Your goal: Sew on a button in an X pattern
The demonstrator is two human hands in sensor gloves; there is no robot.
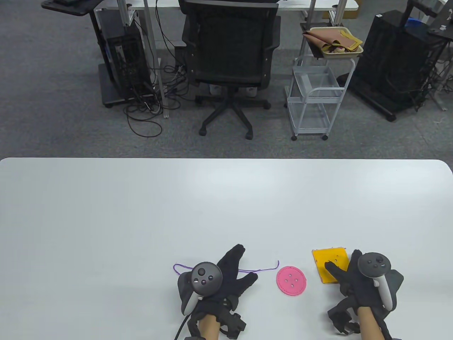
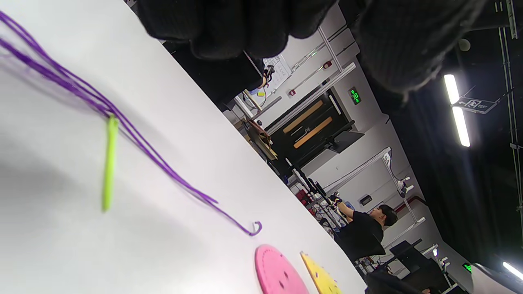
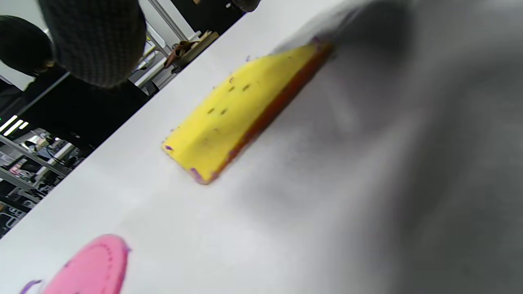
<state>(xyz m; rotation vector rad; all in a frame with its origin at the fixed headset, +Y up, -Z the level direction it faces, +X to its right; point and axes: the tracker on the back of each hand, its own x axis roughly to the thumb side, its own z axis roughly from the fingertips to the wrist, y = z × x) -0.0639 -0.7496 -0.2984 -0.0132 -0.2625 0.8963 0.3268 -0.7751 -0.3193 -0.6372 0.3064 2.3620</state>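
Observation:
A round pink felt button with four holes lies flat near the table's front edge. A yellow felt square with punched holes lies just right of it. A purple thread runs left from the button, under my left hand. That hand is spread open over the thread. In the left wrist view a green needle lies on the table on the thread, below the fingers and apart from them. My right hand is open, with one finger over the square's lower right part.
The white table stretches far and left. Beyond its far edge stand an office chair and a white wire cart. The button and the square also show in the right wrist view.

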